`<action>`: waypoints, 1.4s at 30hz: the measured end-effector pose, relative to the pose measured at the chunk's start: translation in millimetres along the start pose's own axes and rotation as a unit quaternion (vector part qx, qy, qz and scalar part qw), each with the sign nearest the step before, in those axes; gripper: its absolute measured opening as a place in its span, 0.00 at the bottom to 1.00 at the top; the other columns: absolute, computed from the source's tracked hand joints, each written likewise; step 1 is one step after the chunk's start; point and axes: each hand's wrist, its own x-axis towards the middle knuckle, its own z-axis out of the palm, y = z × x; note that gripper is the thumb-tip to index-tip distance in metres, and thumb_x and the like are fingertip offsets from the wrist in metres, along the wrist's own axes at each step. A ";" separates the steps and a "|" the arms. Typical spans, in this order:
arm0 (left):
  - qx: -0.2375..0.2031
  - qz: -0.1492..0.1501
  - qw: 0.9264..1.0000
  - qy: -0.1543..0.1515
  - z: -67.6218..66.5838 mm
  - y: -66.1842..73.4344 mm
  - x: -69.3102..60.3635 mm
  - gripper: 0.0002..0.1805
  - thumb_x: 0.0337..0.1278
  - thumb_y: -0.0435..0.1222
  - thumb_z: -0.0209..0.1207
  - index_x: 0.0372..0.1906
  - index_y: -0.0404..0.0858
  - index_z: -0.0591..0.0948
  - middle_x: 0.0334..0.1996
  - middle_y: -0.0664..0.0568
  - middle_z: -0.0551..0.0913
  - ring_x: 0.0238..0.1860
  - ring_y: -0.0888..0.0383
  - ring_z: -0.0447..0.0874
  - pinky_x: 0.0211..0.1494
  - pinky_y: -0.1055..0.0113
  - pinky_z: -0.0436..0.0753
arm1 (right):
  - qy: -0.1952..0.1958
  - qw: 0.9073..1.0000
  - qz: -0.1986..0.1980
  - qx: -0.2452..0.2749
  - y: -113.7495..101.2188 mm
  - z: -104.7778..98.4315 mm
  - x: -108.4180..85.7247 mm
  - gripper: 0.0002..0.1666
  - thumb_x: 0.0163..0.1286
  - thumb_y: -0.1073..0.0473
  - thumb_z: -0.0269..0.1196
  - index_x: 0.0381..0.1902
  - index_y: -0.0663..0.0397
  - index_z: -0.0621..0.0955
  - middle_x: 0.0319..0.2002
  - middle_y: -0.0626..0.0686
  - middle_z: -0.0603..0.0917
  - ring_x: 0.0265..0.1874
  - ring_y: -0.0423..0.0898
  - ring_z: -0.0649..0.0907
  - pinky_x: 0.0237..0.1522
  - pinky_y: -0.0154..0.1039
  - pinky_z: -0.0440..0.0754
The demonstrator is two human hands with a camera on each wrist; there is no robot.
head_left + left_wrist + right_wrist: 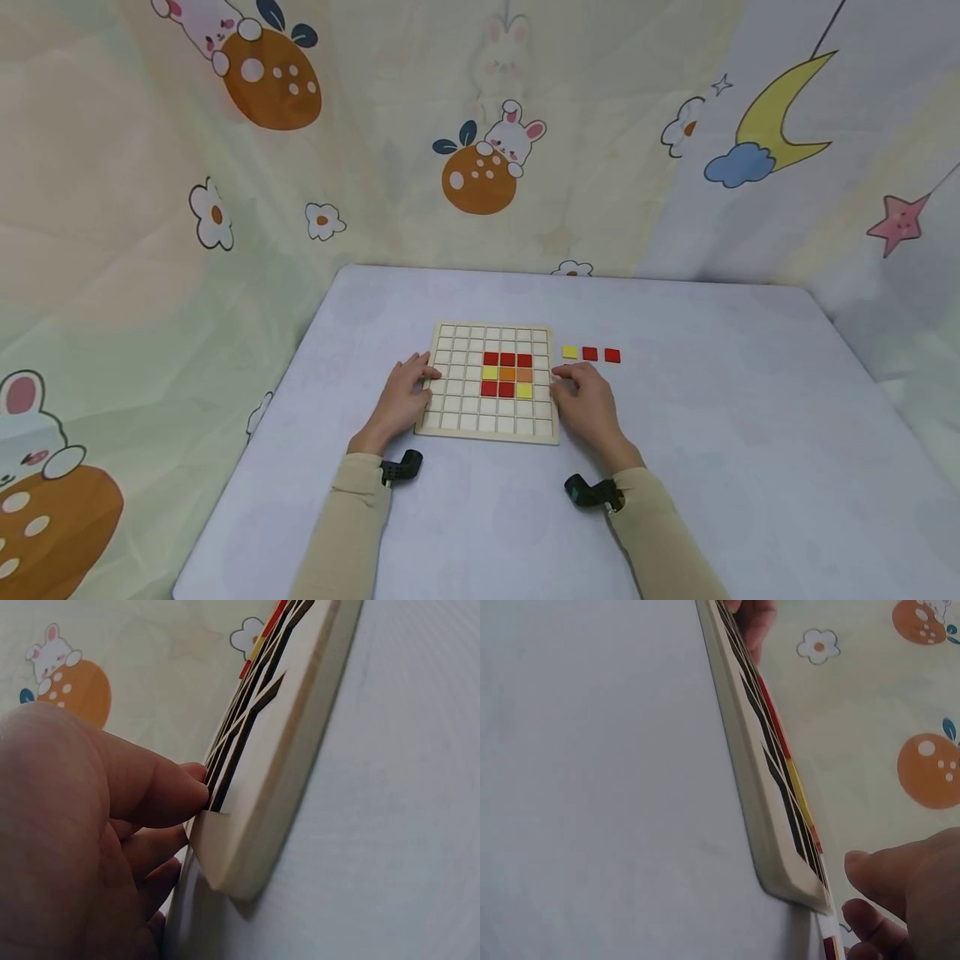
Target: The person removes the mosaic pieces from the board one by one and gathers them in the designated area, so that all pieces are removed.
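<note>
A square wooden grid board (487,423) lies flat on the table. Red tiles (507,359) fill a row of three on it, with yellow, orange and more red tiles in the two rows below. My left hand (399,396) rests at the board's left edge, thumb and fingertip touching the frame (244,847). At the right edge is my right hand (591,408), its fingers loosely bent; in the right wrist view its thumb (877,877) looks slightly apart from the board, though contact is hard to judge. Neither hand has a tile.
Right of the board a loose yellow tile (570,352) and two loose red tiles (601,355) lie in a row. The white table (735,417) meets a cartoon-printed cloth (390,167) at the back. A dark wrist camera (401,467) sits on each wrist.
</note>
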 end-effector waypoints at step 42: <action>0.002 0.004 1.000 0.008 1.1 -2.9 -0.8 0.19 0.52 0.26 0.49 0.48 0.42 0.81 0.73 0.49 0.63 0.76 0.54 0.51 0.80 0.62 0.39 | -0.013 0.999 -0.035 -0.017 -19.2 33.5 -12.1 0.18 0.60 0.59 0.70 0.48 0.52 0.80 0.48 0.50 0.79 0.51 0.48 0.76 0.58 0.47 0.78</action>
